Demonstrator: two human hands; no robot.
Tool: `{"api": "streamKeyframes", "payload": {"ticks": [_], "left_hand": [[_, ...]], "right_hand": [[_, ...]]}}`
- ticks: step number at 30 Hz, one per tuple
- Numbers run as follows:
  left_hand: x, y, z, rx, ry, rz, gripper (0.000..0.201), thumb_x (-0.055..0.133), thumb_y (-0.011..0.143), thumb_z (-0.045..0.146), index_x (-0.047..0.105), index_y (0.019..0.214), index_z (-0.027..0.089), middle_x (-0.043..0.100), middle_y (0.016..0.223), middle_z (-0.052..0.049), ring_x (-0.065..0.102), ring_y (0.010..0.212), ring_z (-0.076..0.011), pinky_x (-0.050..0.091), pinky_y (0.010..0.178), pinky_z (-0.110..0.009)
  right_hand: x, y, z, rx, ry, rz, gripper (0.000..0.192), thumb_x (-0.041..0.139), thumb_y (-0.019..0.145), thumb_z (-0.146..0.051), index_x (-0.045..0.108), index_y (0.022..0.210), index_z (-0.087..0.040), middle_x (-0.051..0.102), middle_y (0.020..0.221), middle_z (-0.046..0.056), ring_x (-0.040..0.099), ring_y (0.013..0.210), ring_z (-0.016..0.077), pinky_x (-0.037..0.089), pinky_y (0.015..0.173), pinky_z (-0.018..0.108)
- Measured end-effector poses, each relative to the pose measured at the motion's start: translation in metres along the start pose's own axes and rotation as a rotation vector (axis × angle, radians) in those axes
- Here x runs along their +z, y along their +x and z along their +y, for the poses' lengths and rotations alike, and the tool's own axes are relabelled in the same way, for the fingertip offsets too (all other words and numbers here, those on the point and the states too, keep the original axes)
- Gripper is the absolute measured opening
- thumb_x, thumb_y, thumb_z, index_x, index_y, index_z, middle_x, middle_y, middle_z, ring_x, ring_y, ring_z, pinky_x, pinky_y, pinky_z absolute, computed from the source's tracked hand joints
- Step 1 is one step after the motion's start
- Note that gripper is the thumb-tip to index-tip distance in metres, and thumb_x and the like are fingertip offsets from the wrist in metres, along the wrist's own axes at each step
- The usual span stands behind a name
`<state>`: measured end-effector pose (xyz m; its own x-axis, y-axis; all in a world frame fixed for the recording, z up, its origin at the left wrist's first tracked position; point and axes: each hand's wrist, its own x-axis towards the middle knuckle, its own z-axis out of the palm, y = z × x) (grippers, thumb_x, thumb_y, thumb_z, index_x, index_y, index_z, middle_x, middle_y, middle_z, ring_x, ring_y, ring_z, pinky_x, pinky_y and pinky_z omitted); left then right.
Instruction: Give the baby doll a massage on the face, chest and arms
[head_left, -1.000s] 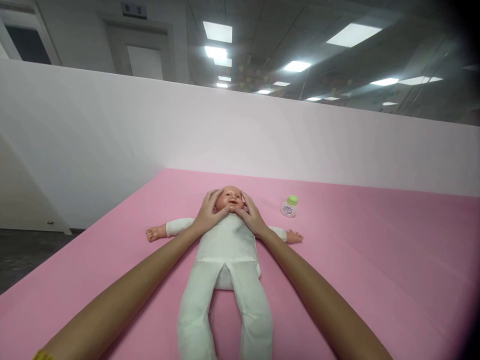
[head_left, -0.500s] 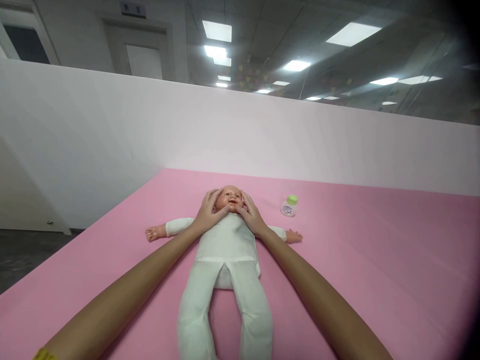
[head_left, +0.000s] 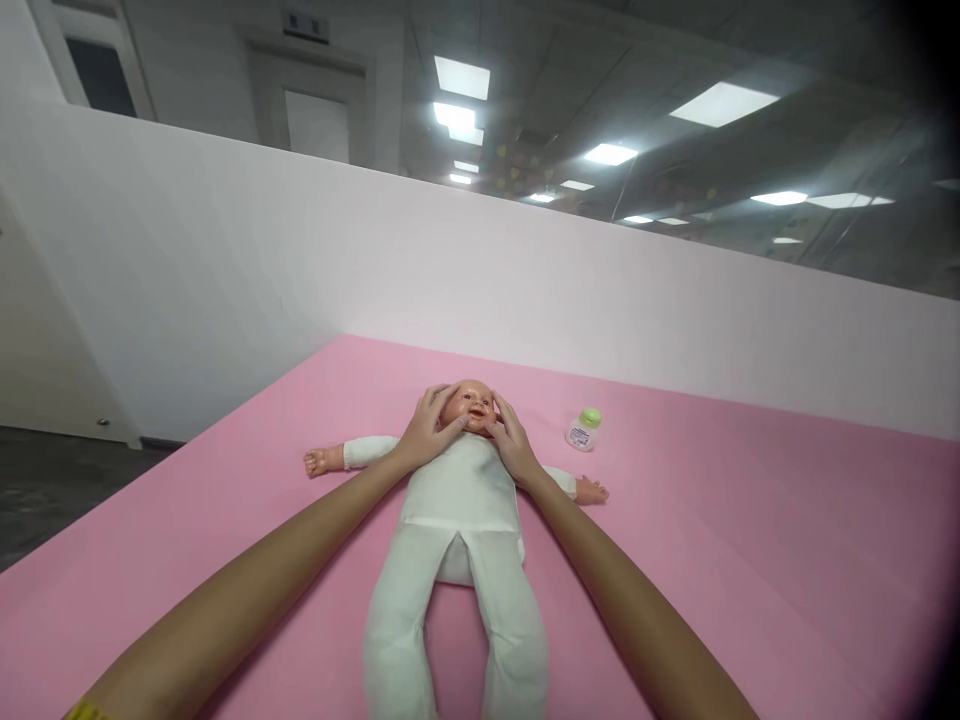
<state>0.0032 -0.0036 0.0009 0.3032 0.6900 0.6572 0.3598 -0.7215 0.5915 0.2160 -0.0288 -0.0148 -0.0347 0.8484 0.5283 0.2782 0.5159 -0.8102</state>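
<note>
Two bare forearms run up from the near edge over the pink mat [head_left: 750, 560], one on each side of a baby doll [head_left: 459, 520] lying on its back in a white suit, legs toward the camera, arms spread. Left hand [head_left: 429, 432] cups the left side of the doll's head [head_left: 467, 404]; right hand [head_left: 511, 440] cups the other side. Both hands lie open, fingers spread and curved against the cheeks, thumbs near the chin; nothing is gripped. Judgement: light, even pressure from both sides, working with the finger pads, keeps the head centred. Beyond the doll's outstretched hand, well apart, stands a small bottle with a green cap [head_left: 583, 430]. Farther back, a white partition wall [head_left: 525, 270].
</note>
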Motion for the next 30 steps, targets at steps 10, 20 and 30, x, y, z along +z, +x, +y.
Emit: {"api": "streamKeyframes", "payload": {"ticks": [10, 20, 30], "left_hand": [[0.001, -0.006, 0.0, 0.039, 0.012, 0.064, 0.06, 0.064, 0.095, 0.04, 0.046, 0.15, 0.026, 0.05, 0.144, -0.011, 0.046, 0.138, -0.028, 0.038, 0.12, -0.045], [-0.003, -0.009, 0.012, -0.045, -0.032, 0.03, 0.061, 0.065, 0.093, 0.046, 0.049, 0.149, 0.028, 0.05, 0.144, -0.01, 0.046, 0.138, -0.0301, 0.039, 0.119, -0.048], [-0.003, -0.007, 0.012, -0.022, -0.027, 0.034, 0.058, 0.061, 0.094, 0.049, 0.05, 0.147, 0.028, 0.052, 0.144, -0.01, 0.047, 0.138, -0.0298, 0.038, 0.119, -0.047]], "right_hand": [[-0.017, -0.001, -0.022, -0.191, -0.218, 0.181, 0.036, 0.057, 0.094, -0.033, 0.071, 0.126, -0.025, 0.061, 0.141, 0.011, 0.054, 0.134, 0.0291, 0.053, 0.098, 0.044], [-0.118, -0.009, 0.024, -0.014, -0.356, 0.81, 0.035, 0.047, 0.088, -0.028, 0.075, 0.109, -0.022, 0.068, 0.116, 0.007, 0.064, 0.11, 0.0255, 0.051, 0.094, 0.041], [-0.131, -0.016, 0.034, 0.127, -0.429, 0.756, 0.044, 0.057, 0.086, -0.041, 0.071, 0.123, -0.022, 0.058, 0.13, 0.01, 0.06, 0.116, 0.0267, 0.049, 0.099, 0.042]]}}
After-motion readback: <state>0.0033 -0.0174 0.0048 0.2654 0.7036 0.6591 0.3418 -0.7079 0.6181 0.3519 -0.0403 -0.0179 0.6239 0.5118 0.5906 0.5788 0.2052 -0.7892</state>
